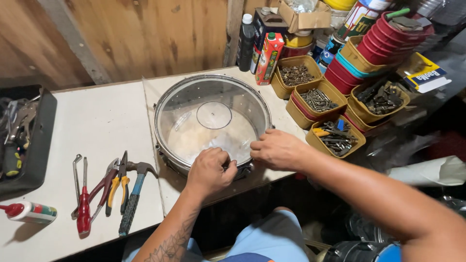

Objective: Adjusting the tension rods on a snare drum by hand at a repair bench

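Chrome rims the snare drum (pixel 212 121) lying flat on your white table (pixel 102 126), its clear head facing up toward you, near the table's front edge. Your left hand (pixel 209 171) is curled into a loose fist at the drum's near rim, fingers closed around something small at the hoop; what it grips is hidden by the fingers. Your right hand (pixel 277 149) rests on the rim just beside it, fingers bent and pressed against the hoop, thumb toward the left hand. The two hands sit close together but apart.

To your left on the table lie a claw hammer (pixel 134 190) with a blue and black handle, yellow-handled pliers (pixel 116 187), red-handled pliers (pixel 103 187), a red-handled screwdriver (pixel 84 206) and a bent metal rod (pixel 75 172). A small white bottle with a red cap (pixel 30 212) lies at the far left edge, below a black tool tray (pixel 41 131). To your right stand yellow tubs (pixel 315 99) filled with screws and metal hardware, with stacked red tubs (pixel 388 36) behind them.
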